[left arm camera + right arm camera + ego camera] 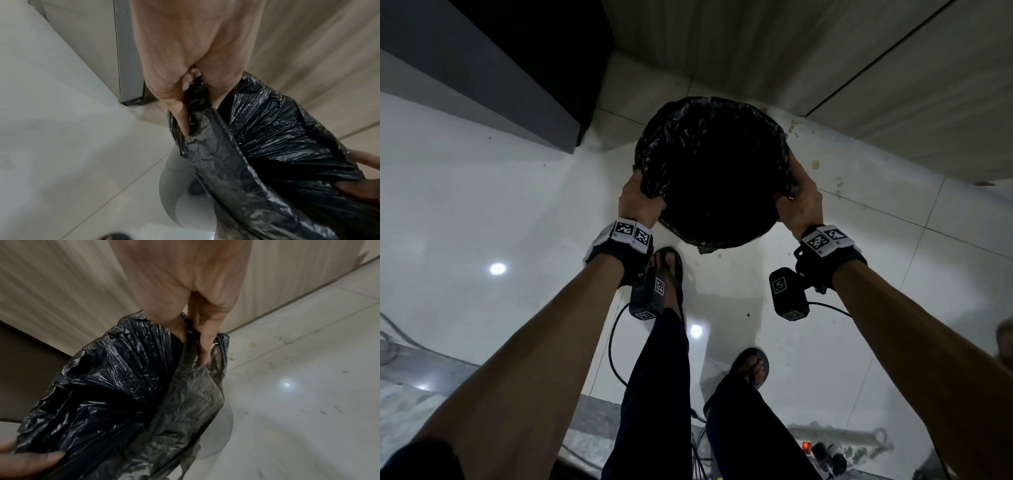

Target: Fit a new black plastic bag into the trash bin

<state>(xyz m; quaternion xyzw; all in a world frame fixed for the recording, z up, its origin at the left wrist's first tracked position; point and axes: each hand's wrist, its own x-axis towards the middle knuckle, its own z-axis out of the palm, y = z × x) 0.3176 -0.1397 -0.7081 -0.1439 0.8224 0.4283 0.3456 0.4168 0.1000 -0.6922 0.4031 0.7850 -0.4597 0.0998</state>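
Black bag (678, 144) lines the round bin's mouth on the tiled floor (482, 205), wall close behind. Left hand (176, 68) pinches the bag's folded edge over the grey trash bin (174, 186). Right hand (197, 308) pinches the opposite edge; open floor beside.

- Black plastic bag (681, 144) spread wide over a round opening, dark inside; the bin itself is hidden beneath the plastic.
- Left hand (638, 200) grips the bag's edge on the left side.
- Right hand (799, 202) grips the edge on the right side.
- Both wrists carry marker bands and camera units.
- White tiled floor (482, 205) below; two sandalled feet near the bag.
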